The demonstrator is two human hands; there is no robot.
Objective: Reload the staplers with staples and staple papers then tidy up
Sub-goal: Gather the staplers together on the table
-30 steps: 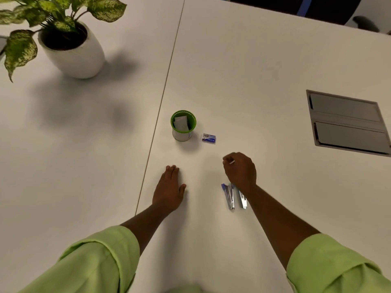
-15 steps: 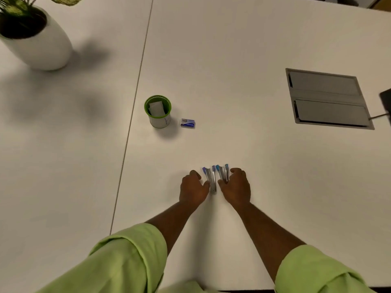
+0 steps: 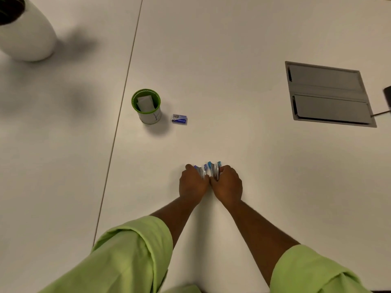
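— Left hand and right hand?
— Side by side, each curled round one small blue-and-silver metal stapler, low on the smooth white table.
— Pointing where?
— Long axes run away from the person, blue tips ahead.
— Room around?
— Bare tabletop ahead; the green-rimmed white cup and small blue staple box stand well beyond, a grey hatch far right.

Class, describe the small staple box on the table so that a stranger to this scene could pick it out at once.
Find the seam running down the white table; just right of it stands a green-rimmed cup holding folded papers. The staple box lies flat just right of that cup, apart from it. It is the only small blue-and-white rectangular packet, well beyond the staplers at the hands.
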